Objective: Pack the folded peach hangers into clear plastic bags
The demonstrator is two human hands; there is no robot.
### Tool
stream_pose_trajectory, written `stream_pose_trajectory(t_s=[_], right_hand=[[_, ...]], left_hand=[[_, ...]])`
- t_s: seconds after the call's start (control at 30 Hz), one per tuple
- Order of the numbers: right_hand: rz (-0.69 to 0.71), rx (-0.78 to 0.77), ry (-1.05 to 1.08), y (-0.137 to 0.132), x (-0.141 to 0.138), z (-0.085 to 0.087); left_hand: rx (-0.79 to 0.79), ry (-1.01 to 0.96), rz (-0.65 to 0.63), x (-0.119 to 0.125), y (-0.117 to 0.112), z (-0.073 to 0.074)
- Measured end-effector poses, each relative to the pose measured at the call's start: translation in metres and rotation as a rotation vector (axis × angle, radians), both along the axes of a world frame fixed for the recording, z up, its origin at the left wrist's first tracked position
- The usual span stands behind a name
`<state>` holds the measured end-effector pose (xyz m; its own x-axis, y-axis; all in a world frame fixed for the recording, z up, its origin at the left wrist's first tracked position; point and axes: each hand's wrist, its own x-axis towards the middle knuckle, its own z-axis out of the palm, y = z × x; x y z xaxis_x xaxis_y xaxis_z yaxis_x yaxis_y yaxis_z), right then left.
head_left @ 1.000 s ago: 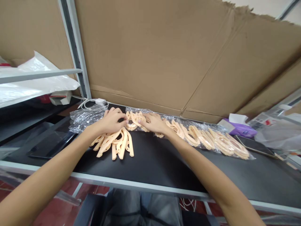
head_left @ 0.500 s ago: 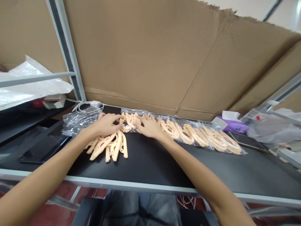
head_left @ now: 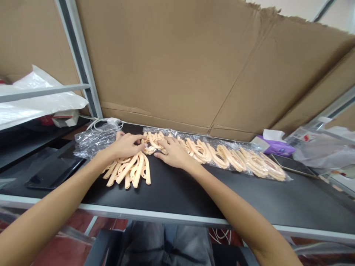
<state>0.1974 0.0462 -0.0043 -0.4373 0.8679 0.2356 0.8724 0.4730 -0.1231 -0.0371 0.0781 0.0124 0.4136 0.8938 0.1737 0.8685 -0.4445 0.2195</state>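
My left hand [head_left: 128, 145] reaches over the back of a loose pile of peach-coloured, curved plastic pieces with holes [head_left: 134, 170]. Its thumb and forefinger are apart, their tips at the left end of a row of similar bagged pieces [head_left: 153, 139]. My right hand [head_left: 175, 152] lies over that row with fingers stretched out and thumb spread towards the table. The palm hides some of the pieces beneath. Further right, the row continues as bagged pieces [head_left: 220, 157] in clear plastic.
Crumpled clear bags [head_left: 93, 142] and a white cable [head_left: 104, 123] lie at the back left. A dark flat panel [head_left: 55, 171] is near the left edge. A purple tissue pack [head_left: 277, 147] and a phone-like dark slab [head_left: 294, 165] lie at the right. Cardboard [head_left: 172, 66] walls the back.
My right hand has shifted slightly left and its thumb has come down towards the table. My left hand has hardly moved.
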Motion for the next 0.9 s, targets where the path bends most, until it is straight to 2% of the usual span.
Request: stream_pose_trajectory(t_s=[0.53, 0.7, 0.8, 0.9], right_hand=[[0.038, 0.07, 0.008, -0.01, -0.011, -0.004], [0.05, 0.128, 0.065, -0.015, -0.016, 0.001], [0.162, 0.187, 0.174, -0.034, -0.03, 0.007], [0.381, 0.138, 0.266, -0.061, -0.045, 0.01]], left_hand=[[0.015, -0.023, 0.015, -0.002, 0.001, -0.001], [0.069, -0.075, 0.069, -0.003, 0.0, 0.007], [0.156, -0.145, 0.159, -0.011, -0.002, 0.017], [0.207, -0.205, 0.237, -0.031, -0.009, 0.027]])
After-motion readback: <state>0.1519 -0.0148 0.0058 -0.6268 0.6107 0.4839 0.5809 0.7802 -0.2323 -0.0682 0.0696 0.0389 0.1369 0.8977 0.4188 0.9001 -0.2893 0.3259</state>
